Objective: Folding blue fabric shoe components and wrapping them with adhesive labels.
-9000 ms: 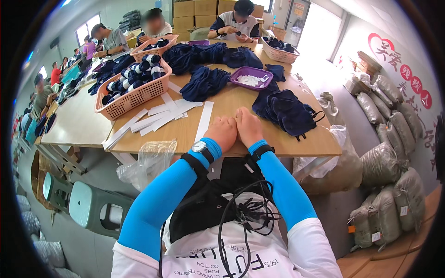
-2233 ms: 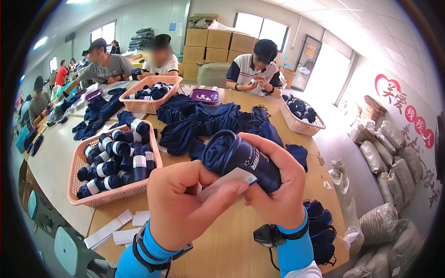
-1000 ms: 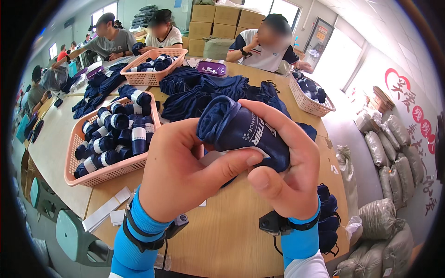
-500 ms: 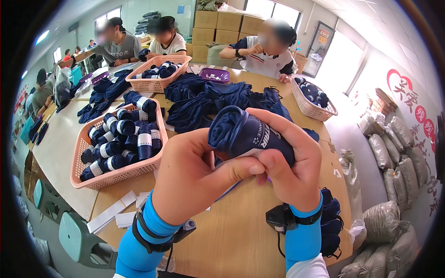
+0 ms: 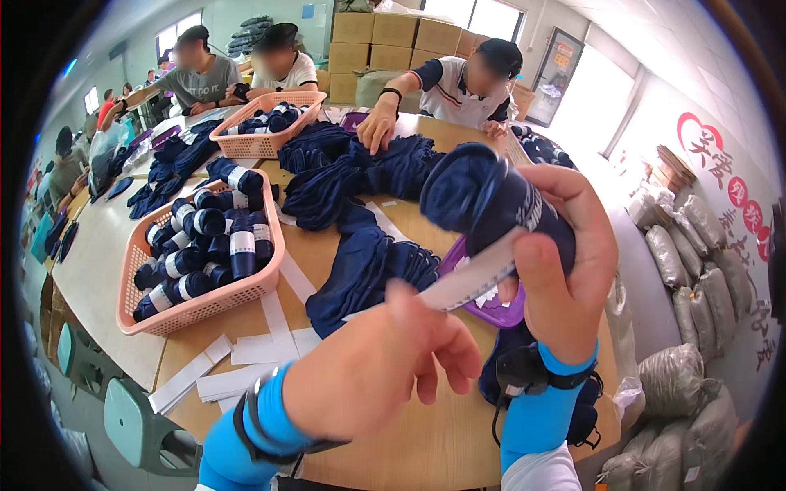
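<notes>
Navy roll (image 5: 499,200), tilted above the table (image 5: 409,438), sits in the curled right hand (image 5: 571,245); the left hand (image 5: 372,364), fingers loosely bent, meets the white strip (image 5: 475,277), pinch unclear. Beyond lie cloth (image 5: 368,274), papers (image 5: 237,381) and a pink basket (image 5: 221,306); boxes (image 5: 393,37) and sacks (image 5: 673,376) edge the room (image 5: 315,47).

Bskt (image 5: 219,306) L on tbl (image 5: 385,454), strips (image 5: 270,348) in front, cloth pile (image 5: 368,266) R, roll (image 5: 499,204) in R hand (image 5: 575,254)

Wore bright blue arm sleeves (image 5: 536,417), black wrist straps (image 5: 252,417), a kinda chunky black gadget (image 5: 521,370) with a cable (image 5: 496,424), white shirt (image 5: 540,473).
</notes>
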